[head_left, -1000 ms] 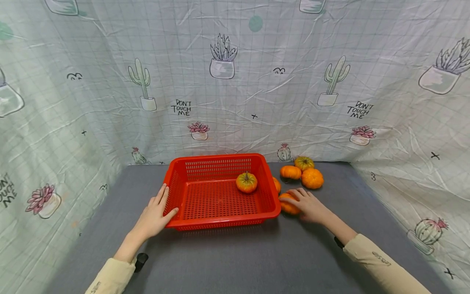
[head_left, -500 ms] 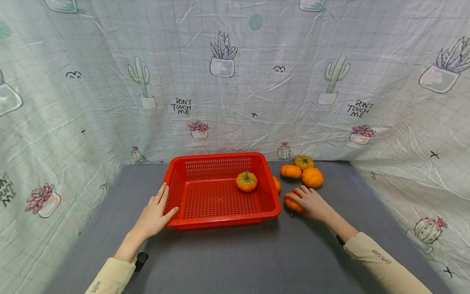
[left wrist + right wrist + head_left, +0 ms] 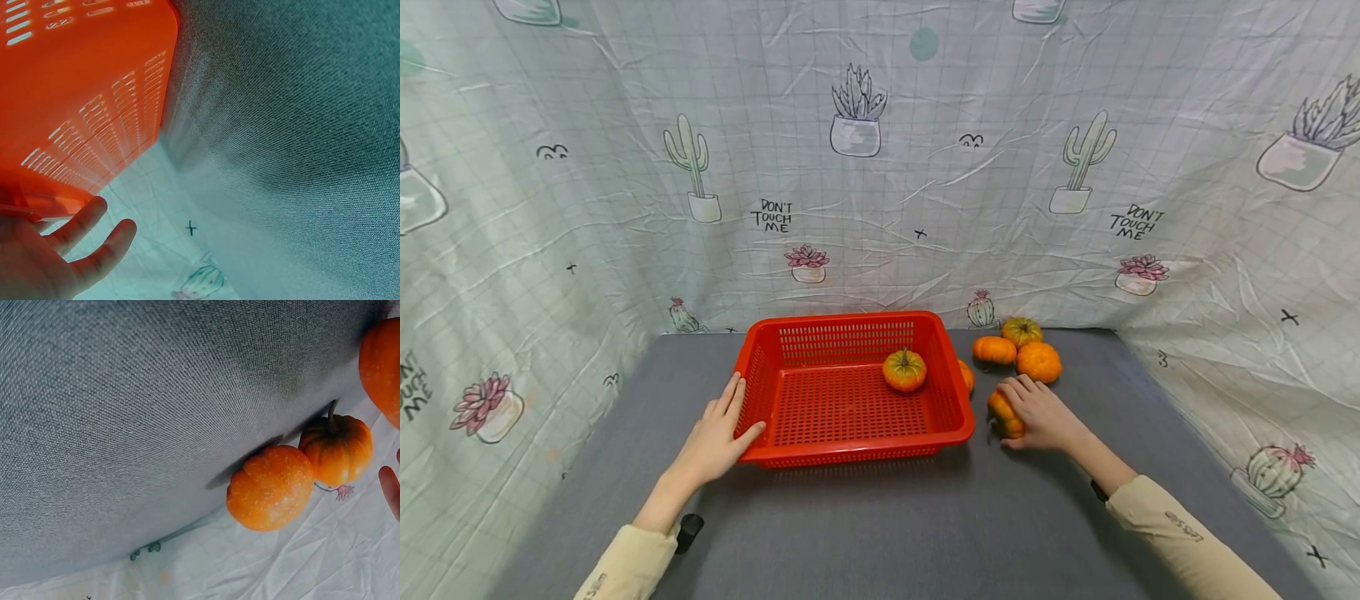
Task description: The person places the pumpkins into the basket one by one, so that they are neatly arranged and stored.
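A red plastic basket (image 3: pixel 850 454) with slotted walls stands on the grey table, one small orange and green pumpkin (image 3: pixel 904 372) inside it. My left hand (image 3: pixel 713 442) rests at the basket's near left corner, fingers straight along the left rim, thumb on the front rim. In the left wrist view, two fingertips (image 3: pixel 119 240) stretch out beside the rim. Right of the basket, my right hand (image 3: pixel 1033 414) grips another small pumpkin (image 3: pixel 1004 414) from its right side, its stem facing left and towards me. The right wrist view catches only fingertips (image 3: pixel 390 490) at its edge.
Behind my right hand sit three pumpkins, an orange one (image 3: pixel 994 350), a greenish one (image 3: pixel 1021 331) and a speckled orange one (image 3: pixel 1040 362). One more pumpkin (image 3: pixel 966 377) is partly hidden by the basket's right wall. A patterned cloth (image 3: pixel 917 192) hangs around the table.
My right hand has drawn its pumpkin slightly right, away from the basket, and turned it so the stem shows. The left hand and the basket have stayed put.
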The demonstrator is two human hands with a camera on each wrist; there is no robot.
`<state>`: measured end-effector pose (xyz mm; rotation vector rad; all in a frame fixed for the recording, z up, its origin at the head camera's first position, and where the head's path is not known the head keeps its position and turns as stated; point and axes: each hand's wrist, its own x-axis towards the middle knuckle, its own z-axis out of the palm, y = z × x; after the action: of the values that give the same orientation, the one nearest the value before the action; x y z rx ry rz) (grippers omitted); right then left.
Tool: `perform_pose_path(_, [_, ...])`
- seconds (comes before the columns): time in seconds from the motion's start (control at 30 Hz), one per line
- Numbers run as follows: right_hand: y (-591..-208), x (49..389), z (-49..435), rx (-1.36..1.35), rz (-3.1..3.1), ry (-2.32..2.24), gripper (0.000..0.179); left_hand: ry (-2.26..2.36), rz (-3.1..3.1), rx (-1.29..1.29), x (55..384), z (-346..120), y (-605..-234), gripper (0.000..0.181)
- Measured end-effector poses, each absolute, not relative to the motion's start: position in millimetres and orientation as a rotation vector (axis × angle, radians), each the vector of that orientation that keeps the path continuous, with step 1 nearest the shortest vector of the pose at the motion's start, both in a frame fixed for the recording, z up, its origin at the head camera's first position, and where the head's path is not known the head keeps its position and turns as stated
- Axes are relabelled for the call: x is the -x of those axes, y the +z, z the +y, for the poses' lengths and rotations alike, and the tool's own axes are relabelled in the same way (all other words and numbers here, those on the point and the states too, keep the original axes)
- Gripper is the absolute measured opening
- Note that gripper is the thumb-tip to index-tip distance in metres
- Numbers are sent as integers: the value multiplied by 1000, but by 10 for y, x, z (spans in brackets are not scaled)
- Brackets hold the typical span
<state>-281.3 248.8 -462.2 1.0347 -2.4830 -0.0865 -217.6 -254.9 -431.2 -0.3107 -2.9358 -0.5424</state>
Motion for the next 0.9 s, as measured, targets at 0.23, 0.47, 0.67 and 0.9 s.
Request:
perform_pose_path(0.23, [-4578,2806,2492,-1031,-2484,-45,82,-543,-2938,312,2183,-2554,-4293,79])
perform_pose_path(0.47, [-4520,2788,2516,-991,-2533,-28,71,-540,-2943,308,2176,-2557,-4264,79])
perform_pose_path(0.67, [-4476,2774,2525,-919,-2595,-41,88,-542,-2951,303,2179,-2548,-4264,79])
perform_pose_path(0.9, [-4460,2760,2501,-889,-2596,-13,87,-535,-2947,312,2172,-2539,-4273,78])
